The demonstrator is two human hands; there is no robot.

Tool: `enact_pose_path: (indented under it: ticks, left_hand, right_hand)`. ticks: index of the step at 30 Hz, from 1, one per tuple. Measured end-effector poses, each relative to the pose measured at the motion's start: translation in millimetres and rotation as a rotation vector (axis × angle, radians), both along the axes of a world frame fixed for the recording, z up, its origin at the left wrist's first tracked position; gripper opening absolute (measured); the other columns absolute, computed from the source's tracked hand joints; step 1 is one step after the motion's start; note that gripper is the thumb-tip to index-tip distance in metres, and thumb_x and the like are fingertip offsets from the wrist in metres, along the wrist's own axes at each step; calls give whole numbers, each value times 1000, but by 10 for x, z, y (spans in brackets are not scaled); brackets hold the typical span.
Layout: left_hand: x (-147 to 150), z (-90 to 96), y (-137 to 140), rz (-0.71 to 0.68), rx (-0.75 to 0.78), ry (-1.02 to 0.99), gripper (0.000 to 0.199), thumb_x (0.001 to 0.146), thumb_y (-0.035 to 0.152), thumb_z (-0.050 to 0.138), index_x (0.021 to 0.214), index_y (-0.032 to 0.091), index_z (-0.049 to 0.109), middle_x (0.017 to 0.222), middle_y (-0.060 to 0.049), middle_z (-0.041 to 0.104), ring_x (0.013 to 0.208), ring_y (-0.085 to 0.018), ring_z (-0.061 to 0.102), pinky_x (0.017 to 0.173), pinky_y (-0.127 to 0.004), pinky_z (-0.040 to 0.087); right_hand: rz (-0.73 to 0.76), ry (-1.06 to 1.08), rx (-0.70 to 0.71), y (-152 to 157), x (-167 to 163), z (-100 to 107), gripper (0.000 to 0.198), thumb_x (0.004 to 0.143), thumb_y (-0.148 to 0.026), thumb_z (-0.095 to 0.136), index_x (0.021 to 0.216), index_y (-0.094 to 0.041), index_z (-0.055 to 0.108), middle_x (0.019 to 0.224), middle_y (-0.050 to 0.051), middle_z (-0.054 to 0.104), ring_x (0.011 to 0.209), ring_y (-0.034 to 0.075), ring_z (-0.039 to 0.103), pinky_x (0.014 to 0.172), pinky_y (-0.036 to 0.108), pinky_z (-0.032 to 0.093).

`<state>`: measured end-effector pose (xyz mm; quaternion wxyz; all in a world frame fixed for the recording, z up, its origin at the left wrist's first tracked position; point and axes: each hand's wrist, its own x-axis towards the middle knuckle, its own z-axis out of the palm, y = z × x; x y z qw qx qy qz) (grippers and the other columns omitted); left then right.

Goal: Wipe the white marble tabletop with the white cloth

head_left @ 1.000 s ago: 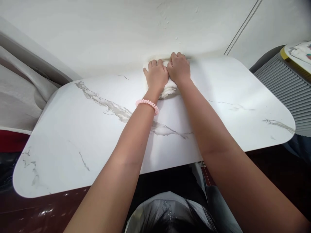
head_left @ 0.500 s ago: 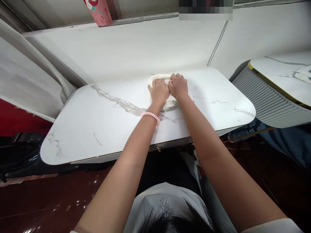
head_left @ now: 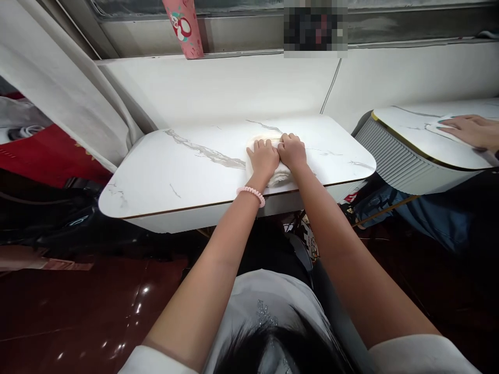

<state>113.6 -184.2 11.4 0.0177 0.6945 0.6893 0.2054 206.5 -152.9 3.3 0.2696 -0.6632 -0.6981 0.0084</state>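
A folded white cloth (head_left: 279, 179) lies on the white marble-patterned tabletop (head_left: 187, 182), right of the middle. My left hand (head_left: 265, 158) presses on the cloth, fingers spread over its top; a pink coiled band circles that wrist. Close beside it, my right hand (head_left: 293, 151) has its fingers curled over the far right part of the cloth. The hands nearly touch. Much of the cloth is hidden under them, and its near folds show just inside the table's front edge.
A pink patterned cup (head_left: 191, 36) stands on the ledge behind the table. Pale curtain (head_left: 105, 98) hangs at the left. On the right is a second marbled table (head_left: 405, 122) with ribbed sides, where another person's hand (head_left: 471, 130) rests on a white cloth.
My hands and the cloth have come closer to the table's front edge. The view has tilted up and swung right, and another person's hand now shows at the right table.
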Motion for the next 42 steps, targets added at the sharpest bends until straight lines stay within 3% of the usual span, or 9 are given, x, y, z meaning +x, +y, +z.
enact_pose_path:
  ticks: [7, 14, 23, 31, 40, 42]
  left_hand:
    - [39, 28, -241, 0, -1, -15, 42, 100, 23, 28, 130, 22, 58, 147, -11, 55, 144, -25, 39, 118, -51, 29]
    - [17, 30, -110, -14, -46, -30, 43, 99, 24, 28, 133, 27, 55, 150, -9, 51, 145, -25, 37, 118, -53, 28]
    - [70, 36, 413, -4, -72, -50, 46, 99, 24, 28, 139, 32, 49, 152, -7, 49, 147, -25, 33, 119, -54, 25]
    - [162, 40, 986, -37, -85, -96, 47, 99, 26, 28, 140, 37, 48, 150, -4, 49, 148, -27, 29, 121, -54, 22]
    - [255, 12, 1560, -37, -90, -108, 46, 100, 32, 24, 137, 28, 49, 155, -4, 46, 144, -24, 33, 121, -51, 23]
    - [278, 0, 1661, -22, -105, -110, 50, 99, 42, 17, 134, 29, 50, 153, 0, 49, 147, -24, 23, 123, -53, 17]
  right_hand:
    - [8, -33, 32, -212, 37, 7, 21, 85, -15, 38, 94, -22, 56, 110, 17, 64, 105, 33, 53, 91, 50, 44]
    - [-11, -47, 27, 22, 57, -79, 25, 95, -21, 32, 101, -20, 56, 114, 17, 59, 112, 33, 49, 93, 55, 41]
    - [9, -28, -18, 552, 124, -96, 28, 102, -33, 28, 98, -24, 54, 111, 11, 57, 113, 31, 49, 97, 56, 40]
    - [-9, -35, -23, 1127, 263, -114, 28, 101, -32, 29, 97, -23, 55, 110, 12, 57, 113, 31, 51, 98, 56, 40]
    - [-63, 6, -57, 1533, 270, 38, 18, 91, -16, 37, 93, -21, 54, 115, 12, 60, 118, 32, 52, 99, 52, 41]
    - [-65, 19, -75, 1578, 262, 84, 17, 90, -13, 38, 92, -21, 53, 119, 14, 60, 119, 31, 52, 101, 51, 40]
